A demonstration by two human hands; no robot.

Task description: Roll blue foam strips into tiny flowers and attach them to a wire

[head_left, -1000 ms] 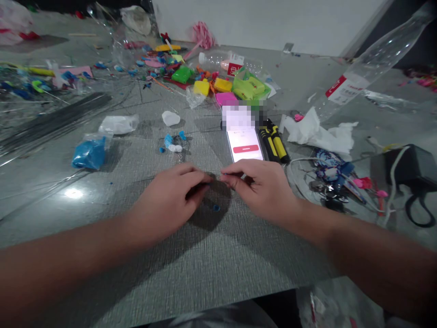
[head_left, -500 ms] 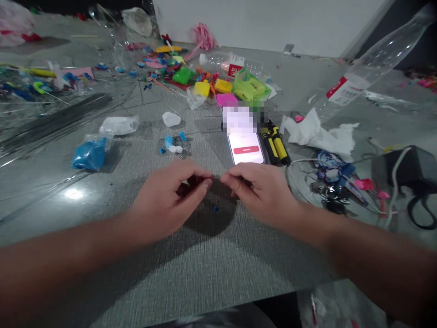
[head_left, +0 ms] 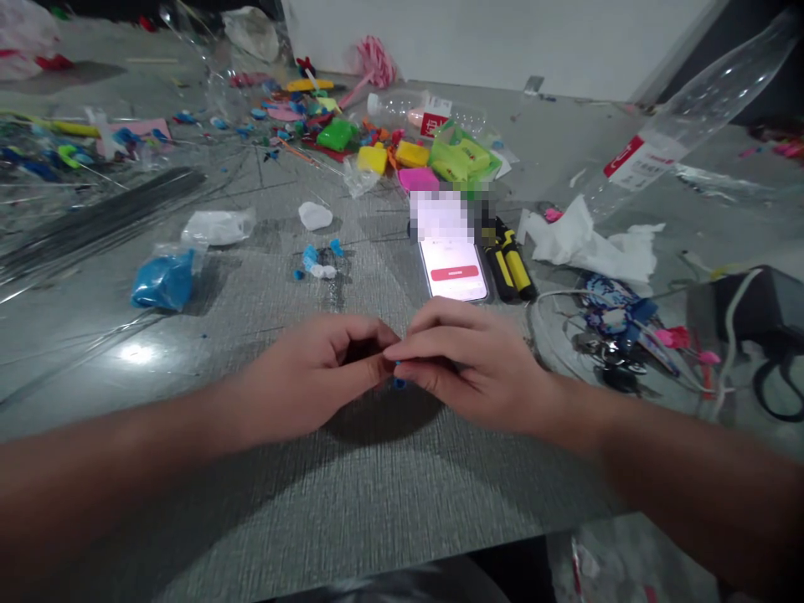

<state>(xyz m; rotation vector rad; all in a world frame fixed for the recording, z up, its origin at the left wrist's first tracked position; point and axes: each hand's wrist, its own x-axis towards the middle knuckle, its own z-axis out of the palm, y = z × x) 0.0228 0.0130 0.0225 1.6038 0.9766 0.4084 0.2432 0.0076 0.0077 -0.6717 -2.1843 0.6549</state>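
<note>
My left hand [head_left: 314, 377] and my right hand [head_left: 468, 360] meet fingertip to fingertip just above the grey textured mat [head_left: 352, 502]. Both hands are curled into a pinch. A tiny blue piece [head_left: 398, 383] shows right under the touching fingertips; whether either hand grips it I cannot tell. Just beyond my right hand a phone [head_left: 453, 270] lies with its screen lit.
Two yellow-and-black markers [head_left: 510, 268] lie beside the phone. A blue bag [head_left: 164, 280], white bag [head_left: 217, 226], small blue and white bits [head_left: 317, 261], crumpled tissue [head_left: 587, 243], colourful blocks [head_left: 408, 155], clear bottle [head_left: 691, 109], keys and cables [head_left: 619, 327] and black charger [head_left: 754, 314] surround the mat.
My hands have closed the small gap between them and now touch at the fingertips, lower over the blue piece that lay open on the mat before.
</note>
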